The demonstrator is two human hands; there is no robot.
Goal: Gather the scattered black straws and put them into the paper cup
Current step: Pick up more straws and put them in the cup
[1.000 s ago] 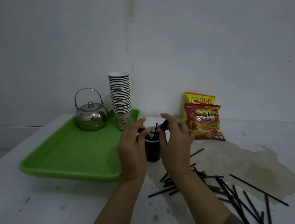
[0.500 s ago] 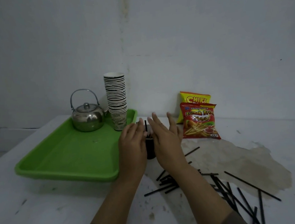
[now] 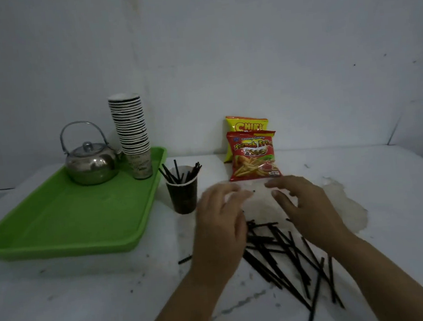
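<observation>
A dark paper cup (image 3: 183, 196) stands upright on the white table just right of the green tray, with several black straws (image 3: 178, 173) sticking out of it. A loose pile of black straws (image 3: 282, 254) lies on the table in front, right of centre. My left hand (image 3: 218, 226) hovers over the left end of that pile, fingers spread, holding nothing. My right hand (image 3: 304, 208) hovers over its far right side, also spread and empty. Both hands are to the right of the cup and apart from it.
A green tray (image 3: 57, 220) at the left carries a metal kettle (image 3: 90, 160) and a tall stack of paper cups (image 3: 132, 134). Two snack bags (image 3: 253, 151) lean against the wall behind. A pale stain (image 3: 342, 207) spreads on the table at the right.
Both hands have left the cup and moved right and toward me, over the straw pile. The cup now stands uncovered with straws in it.
</observation>
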